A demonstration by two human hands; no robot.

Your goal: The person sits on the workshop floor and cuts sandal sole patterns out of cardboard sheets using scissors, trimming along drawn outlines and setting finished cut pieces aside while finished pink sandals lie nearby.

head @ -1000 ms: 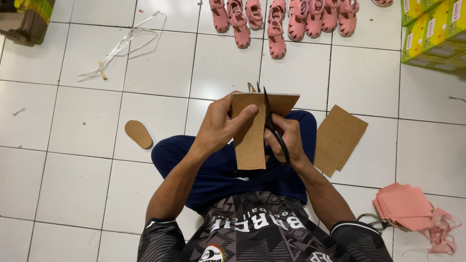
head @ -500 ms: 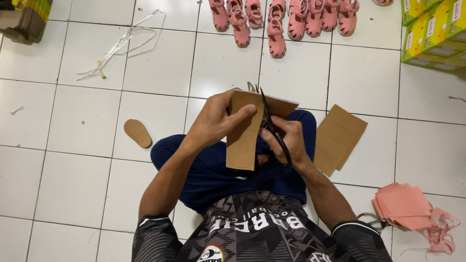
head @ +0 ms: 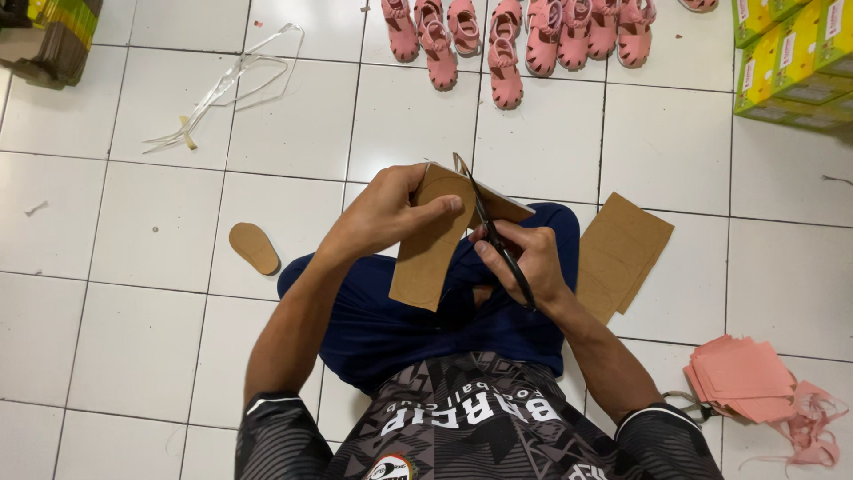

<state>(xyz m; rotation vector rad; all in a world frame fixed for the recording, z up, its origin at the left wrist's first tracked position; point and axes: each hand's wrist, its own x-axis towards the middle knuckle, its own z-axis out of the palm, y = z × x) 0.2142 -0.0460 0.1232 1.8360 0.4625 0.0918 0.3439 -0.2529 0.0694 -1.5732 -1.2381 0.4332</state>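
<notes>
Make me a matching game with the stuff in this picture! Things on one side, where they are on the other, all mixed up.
Things:
1. brown cardboard piece being cut
2. black-handled scissors
3. small oval brown cardboard sole
4. row of pink children's sandals

Places:
A. lying alone on the white floor tiles
B. held in the left hand
C. lined up at the top of the view
D. held in the right hand

Pairs: 1-B, 2-D, 3-A, 4-C

head cam | looks steeply down | close over lap | tiled floor [head: 133, 329]
</notes>
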